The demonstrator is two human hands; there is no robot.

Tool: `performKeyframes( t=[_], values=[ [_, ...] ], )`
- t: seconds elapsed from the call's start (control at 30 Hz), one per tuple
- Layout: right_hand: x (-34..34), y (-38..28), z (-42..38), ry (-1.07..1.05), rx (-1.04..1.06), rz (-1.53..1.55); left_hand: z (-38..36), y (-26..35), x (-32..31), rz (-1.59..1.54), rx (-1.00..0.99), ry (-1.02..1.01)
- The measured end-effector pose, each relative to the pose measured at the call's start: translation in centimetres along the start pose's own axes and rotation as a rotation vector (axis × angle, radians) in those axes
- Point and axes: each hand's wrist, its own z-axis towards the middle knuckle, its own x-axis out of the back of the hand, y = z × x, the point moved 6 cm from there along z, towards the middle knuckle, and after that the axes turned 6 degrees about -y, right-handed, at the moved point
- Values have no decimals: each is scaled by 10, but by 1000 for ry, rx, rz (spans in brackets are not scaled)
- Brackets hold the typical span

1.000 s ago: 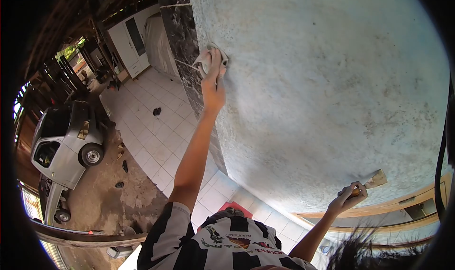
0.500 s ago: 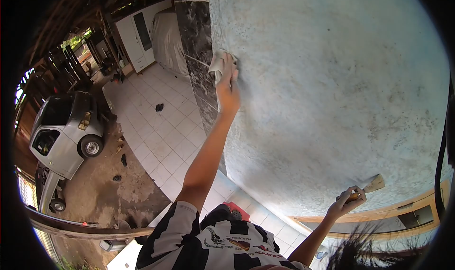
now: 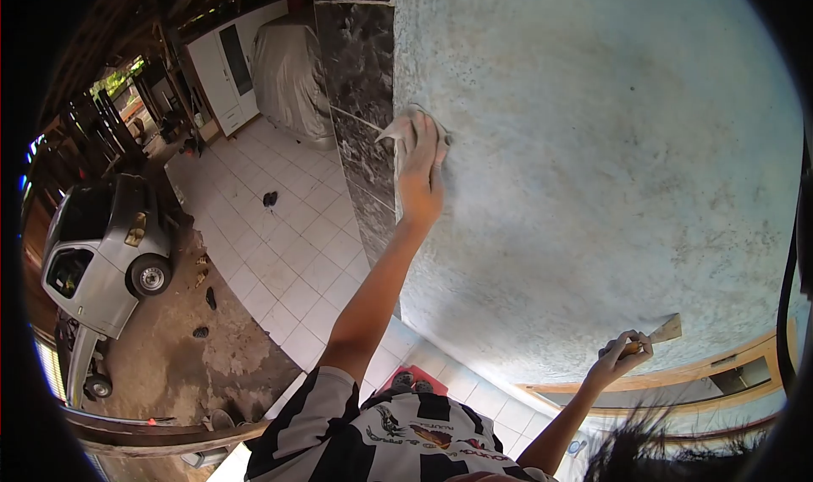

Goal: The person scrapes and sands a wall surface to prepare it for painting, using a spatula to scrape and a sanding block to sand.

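My left hand (image 3: 420,177) is pressed against the pale blue, patchy wall (image 3: 559,186), near its left edge. Under its fingers is a whitish sheet of sandpaper (image 3: 393,130), one corner sticking out to the left beside the dark marbled tiles (image 3: 357,67). Lower right, my right hand (image 3: 620,360) is wrapped round the handle of a putty knife (image 3: 667,328). The flat blade points up and right, close to the wall; whether it touches cannot be made out. Grey dust coats the fingers of both hands.
A wood-framed opening (image 3: 737,379) runs along the lower right of the wall. Below me is a red mat (image 3: 436,384) on pale floor tiles (image 3: 292,253). A silver vehicle (image 3: 106,245), a white cabinet (image 3: 222,76) and a covered object (image 3: 288,80) stand at the left.
My left hand and the sandpaper have shifted slightly down and right in view, partly as the camera turned. The right hand stays almost in place with the putty knife.
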Motion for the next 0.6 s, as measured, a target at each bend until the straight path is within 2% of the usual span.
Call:
performKeyframes(
  t=[0.03, 0.1, 0.13, 0.2, 0.33, 0.4, 0.43, 0.5, 0.53, 0.6],
  values=[
    [-6, -4, -3, 6, -10, 2, -2, 1, 2, -7, -2, 3],
    [-18, -7, -9, 11, -24, 21, -10, 14, -8, 31, -154, -269],
    [-20, -9, -12, 12, -25, 18, -8, 9, -8, 29, -153, -270],
    [-27, -8, -17, -28, -62, 54, 0, -9, 5, -35, 5, 4],
    [-21, 3, -25, -25, -46, 55, -3, 2, 5, 84, -96, -93],
    [-20, 12, -29, -34, -42, 9, -6, 0, -1, 225, -169, -251],
    [-20, 13, -32, -32, -42, 10, -2, -3, -3, 225, -172, -252],
    [-20, 17, -37, -17, -90, -18, 7, -21, 6, 42, 34, -51],
    [-21, 18, -40, -16, -93, -18, 4, -22, 6, 42, 34, -55],
    [-23, 20, -43, -43, -134, 1, -4, -16, -1, 110, -47, -191]
  ],
)
